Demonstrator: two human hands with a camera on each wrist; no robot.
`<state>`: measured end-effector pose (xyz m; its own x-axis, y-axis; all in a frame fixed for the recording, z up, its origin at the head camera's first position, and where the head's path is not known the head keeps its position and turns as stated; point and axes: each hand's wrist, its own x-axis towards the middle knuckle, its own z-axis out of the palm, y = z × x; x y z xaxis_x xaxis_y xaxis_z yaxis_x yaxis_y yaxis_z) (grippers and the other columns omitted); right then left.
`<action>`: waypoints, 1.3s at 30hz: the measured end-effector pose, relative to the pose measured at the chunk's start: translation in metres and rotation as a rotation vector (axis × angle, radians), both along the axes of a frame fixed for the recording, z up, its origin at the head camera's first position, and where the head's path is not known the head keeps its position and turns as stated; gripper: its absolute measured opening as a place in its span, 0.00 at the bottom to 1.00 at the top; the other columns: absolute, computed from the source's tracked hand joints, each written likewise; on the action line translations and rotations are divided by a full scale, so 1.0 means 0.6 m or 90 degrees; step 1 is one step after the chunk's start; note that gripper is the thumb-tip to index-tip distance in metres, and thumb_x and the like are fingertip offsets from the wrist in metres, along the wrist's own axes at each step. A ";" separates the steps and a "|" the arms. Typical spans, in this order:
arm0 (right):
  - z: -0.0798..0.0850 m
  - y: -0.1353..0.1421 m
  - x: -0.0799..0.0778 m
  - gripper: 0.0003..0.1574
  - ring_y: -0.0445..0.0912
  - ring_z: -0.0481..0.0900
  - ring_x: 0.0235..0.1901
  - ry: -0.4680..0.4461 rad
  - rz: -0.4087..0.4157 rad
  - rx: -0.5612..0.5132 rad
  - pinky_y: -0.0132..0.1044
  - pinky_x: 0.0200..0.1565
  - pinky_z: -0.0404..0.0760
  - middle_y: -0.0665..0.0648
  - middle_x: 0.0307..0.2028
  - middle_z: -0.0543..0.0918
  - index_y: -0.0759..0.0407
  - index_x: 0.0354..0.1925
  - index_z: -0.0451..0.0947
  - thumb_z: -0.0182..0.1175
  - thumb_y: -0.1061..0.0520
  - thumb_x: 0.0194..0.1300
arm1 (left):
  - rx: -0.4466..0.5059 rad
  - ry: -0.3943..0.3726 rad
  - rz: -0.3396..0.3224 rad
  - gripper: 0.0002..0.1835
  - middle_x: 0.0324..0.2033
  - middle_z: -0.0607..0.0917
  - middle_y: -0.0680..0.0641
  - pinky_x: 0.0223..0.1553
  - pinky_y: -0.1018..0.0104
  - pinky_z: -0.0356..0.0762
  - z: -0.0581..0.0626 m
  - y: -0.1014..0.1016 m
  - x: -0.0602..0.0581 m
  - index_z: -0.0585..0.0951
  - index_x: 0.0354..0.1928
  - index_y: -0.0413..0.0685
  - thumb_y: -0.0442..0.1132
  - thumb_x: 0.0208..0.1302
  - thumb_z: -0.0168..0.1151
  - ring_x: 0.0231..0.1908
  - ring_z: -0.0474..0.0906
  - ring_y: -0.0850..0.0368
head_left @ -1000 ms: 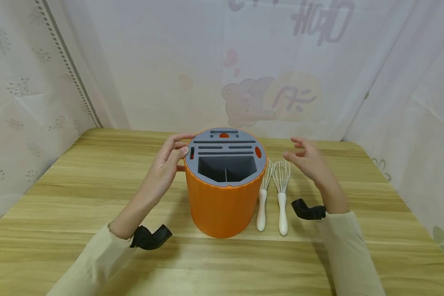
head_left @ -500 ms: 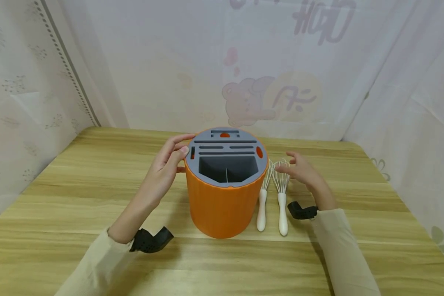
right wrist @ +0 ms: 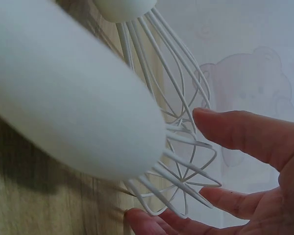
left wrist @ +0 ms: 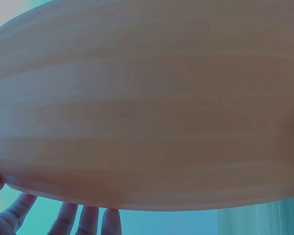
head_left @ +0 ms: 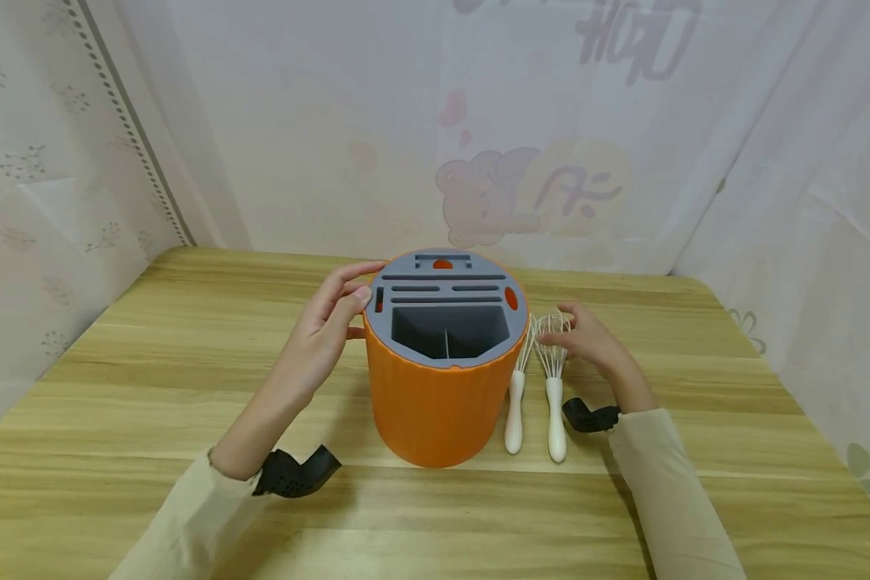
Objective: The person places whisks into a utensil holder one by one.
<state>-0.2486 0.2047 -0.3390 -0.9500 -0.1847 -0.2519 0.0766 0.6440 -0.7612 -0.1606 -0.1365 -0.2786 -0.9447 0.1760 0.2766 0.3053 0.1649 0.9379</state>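
Note:
An orange utensil holder (head_left: 435,415) with a grey slotted insert (head_left: 445,290) stands upright on the table. My left hand (head_left: 322,330) rests against its left side, thumb at the rim and fingers spread along the wall. Two white wire whisks lie right of the holder. My right hand (head_left: 590,338) is around the head of the right whisk (head_left: 555,411), its thumb and fingers apart. The left whisk (head_left: 514,415) is partly behind the holder. In the right wrist view, wires (right wrist: 183,181) lie between the thumb and fingers; a firm pinch is not visible.
The wooden table (head_left: 188,387) runs back to a printed white curtain (head_left: 297,145). More curtain hangs at both sides. A black wrist mount (head_left: 297,471) sits on the left forearm, another black mount (head_left: 590,415) on the right.
My right hand has moved left and down to the head of the right whisk, with thumb and fingers nearer its wires. The left hand and holder stay nearly the same.

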 end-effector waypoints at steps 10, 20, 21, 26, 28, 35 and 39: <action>-0.005 0.001 -0.003 0.49 0.58 0.70 0.48 0.008 -0.006 0.020 0.44 0.42 0.78 0.75 0.58 0.63 0.68 0.70 0.44 0.59 0.53 0.62 | -0.013 0.002 0.004 0.19 0.51 0.74 0.46 0.47 0.52 0.75 0.002 -0.001 0.001 0.67 0.63 0.58 0.46 0.73 0.41 0.50 0.71 0.52; -0.002 0.002 -0.001 0.48 0.56 0.72 0.44 0.016 -0.010 0.034 0.42 0.40 0.78 0.74 0.57 0.65 0.67 0.70 0.46 0.59 0.53 0.62 | -0.014 -0.003 0.001 0.19 0.50 0.75 0.47 0.47 0.54 0.75 0.000 -0.002 0.001 0.67 0.63 0.59 0.46 0.73 0.40 0.50 0.72 0.52; -0.001 0.002 0.000 0.48 0.56 0.72 0.44 0.017 -0.011 0.037 0.42 0.40 0.78 0.73 0.57 0.65 0.66 0.70 0.46 0.59 0.52 0.62 | -0.015 -0.002 0.002 0.19 0.50 0.75 0.47 0.47 0.54 0.75 0.001 -0.001 0.001 0.67 0.63 0.59 0.46 0.73 0.40 0.50 0.72 0.52; 0.003 0.003 0.003 0.48 0.57 0.73 0.46 0.021 -0.021 0.045 0.45 0.45 0.78 0.73 0.56 0.66 0.66 0.70 0.46 0.59 0.52 0.62 | -0.017 -0.003 0.004 0.19 0.50 0.75 0.46 0.47 0.52 0.75 0.002 0.000 0.001 0.68 0.63 0.59 0.45 0.73 0.41 0.49 0.71 0.52; 0.005 0.004 0.004 0.48 0.58 0.73 0.46 0.027 -0.022 0.045 0.47 0.46 0.78 0.72 0.55 0.66 0.66 0.70 0.46 0.59 0.53 0.61 | -0.017 -0.004 0.005 0.19 0.49 0.75 0.46 0.47 0.51 0.75 0.002 0.000 0.002 0.68 0.62 0.59 0.45 0.72 0.41 0.49 0.71 0.52; 0.018 0.010 0.010 0.48 0.59 0.74 0.46 0.055 -0.024 0.053 0.48 0.47 0.78 0.74 0.57 0.65 0.66 0.70 0.47 0.59 0.53 0.61 | -0.015 -0.003 0.011 0.19 0.49 0.75 0.46 0.46 0.52 0.75 0.003 0.001 0.002 0.68 0.62 0.59 0.45 0.72 0.41 0.48 0.71 0.52; 0.032 0.011 0.017 0.48 0.61 0.74 0.48 0.067 -0.031 0.051 0.50 0.48 0.77 0.75 0.59 0.62 0.66 0.70 0.45 0.58 0.52 0.62 | -0.017 -0.002 0.011 0.19 0.49 0.75 0.45 0.46 0.51 0.75 0.002 0.001 0.002 0.68 0.62 0.59 0.45 0.72 0.41 0.49 0.71 0.52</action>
<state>-0.2384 0.2114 -0.3199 -0.9793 -0.1207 -0.1627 0.0321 0.7004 -0.7130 -0.1594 -0.1361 -0.2773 -0.9489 0.1660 0.2684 0.2984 0.1949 0.9343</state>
